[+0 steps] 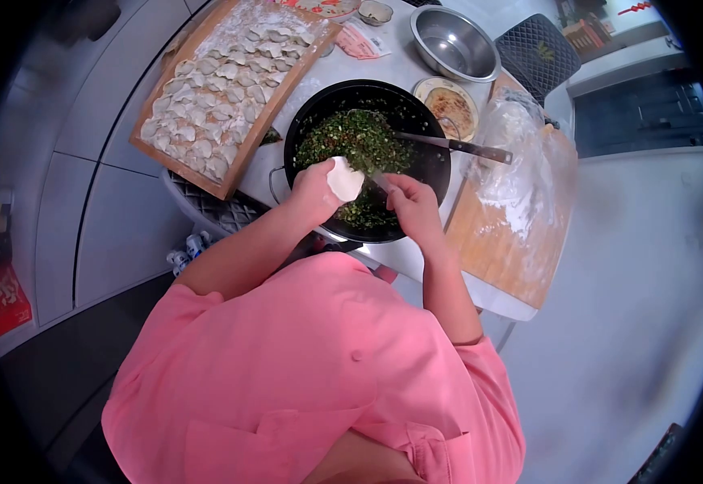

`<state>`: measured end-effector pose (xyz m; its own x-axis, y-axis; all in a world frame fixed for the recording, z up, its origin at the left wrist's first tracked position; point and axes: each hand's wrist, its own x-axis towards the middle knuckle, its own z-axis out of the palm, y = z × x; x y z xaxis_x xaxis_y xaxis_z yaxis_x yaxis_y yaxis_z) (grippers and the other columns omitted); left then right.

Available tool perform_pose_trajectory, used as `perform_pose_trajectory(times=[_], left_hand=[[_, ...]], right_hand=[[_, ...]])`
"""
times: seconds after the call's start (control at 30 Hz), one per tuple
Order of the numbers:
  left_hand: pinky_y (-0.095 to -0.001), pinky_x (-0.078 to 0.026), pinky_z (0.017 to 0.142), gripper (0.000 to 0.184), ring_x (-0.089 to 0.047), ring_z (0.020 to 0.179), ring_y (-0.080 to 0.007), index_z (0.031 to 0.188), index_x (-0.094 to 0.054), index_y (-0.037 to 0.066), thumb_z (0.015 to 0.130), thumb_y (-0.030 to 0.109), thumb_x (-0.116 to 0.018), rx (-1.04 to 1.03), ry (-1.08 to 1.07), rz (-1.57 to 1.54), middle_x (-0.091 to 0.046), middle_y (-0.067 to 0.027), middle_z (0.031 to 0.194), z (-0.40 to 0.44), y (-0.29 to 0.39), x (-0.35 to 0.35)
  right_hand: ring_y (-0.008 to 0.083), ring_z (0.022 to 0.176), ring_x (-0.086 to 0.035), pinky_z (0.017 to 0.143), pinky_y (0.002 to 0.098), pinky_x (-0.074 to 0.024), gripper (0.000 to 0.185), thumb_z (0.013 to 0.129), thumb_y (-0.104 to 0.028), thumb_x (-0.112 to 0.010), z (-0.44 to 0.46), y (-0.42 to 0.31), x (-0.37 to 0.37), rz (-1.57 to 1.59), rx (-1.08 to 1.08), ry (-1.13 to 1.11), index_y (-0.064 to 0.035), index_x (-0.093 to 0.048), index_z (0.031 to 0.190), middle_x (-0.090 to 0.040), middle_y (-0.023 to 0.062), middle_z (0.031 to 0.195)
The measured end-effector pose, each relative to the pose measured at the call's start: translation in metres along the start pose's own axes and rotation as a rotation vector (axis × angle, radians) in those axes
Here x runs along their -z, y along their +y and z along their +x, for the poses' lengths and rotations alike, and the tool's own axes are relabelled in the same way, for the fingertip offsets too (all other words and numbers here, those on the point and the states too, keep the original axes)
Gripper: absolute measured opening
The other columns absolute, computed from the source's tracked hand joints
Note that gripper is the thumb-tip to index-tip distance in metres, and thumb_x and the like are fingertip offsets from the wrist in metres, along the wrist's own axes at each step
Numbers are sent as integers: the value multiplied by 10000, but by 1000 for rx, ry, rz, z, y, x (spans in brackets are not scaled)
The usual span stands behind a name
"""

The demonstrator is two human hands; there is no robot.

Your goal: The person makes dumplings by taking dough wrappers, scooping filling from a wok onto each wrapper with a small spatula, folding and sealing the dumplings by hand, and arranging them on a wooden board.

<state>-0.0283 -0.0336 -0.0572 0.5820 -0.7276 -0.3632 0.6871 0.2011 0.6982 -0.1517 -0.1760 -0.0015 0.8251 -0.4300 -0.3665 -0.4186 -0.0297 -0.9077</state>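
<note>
A round white dumpling wrapper [345, 182] lies in my left hand [312, 192], held over the near side of a black pan [435, 181]. Chopped green filling [350, 137] is heaped in the pan, with more spread near its front edge. My right hand [414, 206] is closed around a small utensil [380, 180], whose tip is close to the wrapper's right edge; its exact kind is hard to make out. A dark-handled utensil [464, 148] rests across the pan's right rim, its far end in the filling.
Left of the pan, a floured wooden board [234, 153] carries rows of dumplings [206, 105]. Behind stands a steel bowl [455, 42]; a plate with a browned flatbread [451, 109] is beside the pan. Clear plastic [513, 153] covers part of a second wooden board [501, 250] at right.
</note>
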Motion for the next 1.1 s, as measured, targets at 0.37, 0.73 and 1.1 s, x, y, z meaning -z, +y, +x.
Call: perform_pose_trajectory(times=[0.37,0.73,1.1], left_hand=[[-410,-435,862,320,-550,1005,-318,1141,-454,-23,898,184,-427,-46,-103,-323,-552,-183,1106,52,-12,12],[-485,-395,889,465,-516,1053,-250,1170,-469,64,957,428,-275,107,100,-357,-543,-92,1131,17,31,-25],[-467,-397,914,531,-520,1037,-282,1146,-463,40,946,482,-247,115,70,-434,-533,-136,1115,17,28,-23]], right_hand=[[261,730,-547,565,377,-479,598,706,7,-543,-16,0,-43,-1023,521,282,-157,-478,1277,-484,79,814],[255,732,-536,560,371,-455,467,727,6,-531,-14,-16,-21,-821,586,306,-125,-558,1174,-478,87,774],[258,702,-539,543,373,-458,466,721,-15,-555,-12,-13,-25,-883,623,296,-135,-564,1171,-487,83,771]])
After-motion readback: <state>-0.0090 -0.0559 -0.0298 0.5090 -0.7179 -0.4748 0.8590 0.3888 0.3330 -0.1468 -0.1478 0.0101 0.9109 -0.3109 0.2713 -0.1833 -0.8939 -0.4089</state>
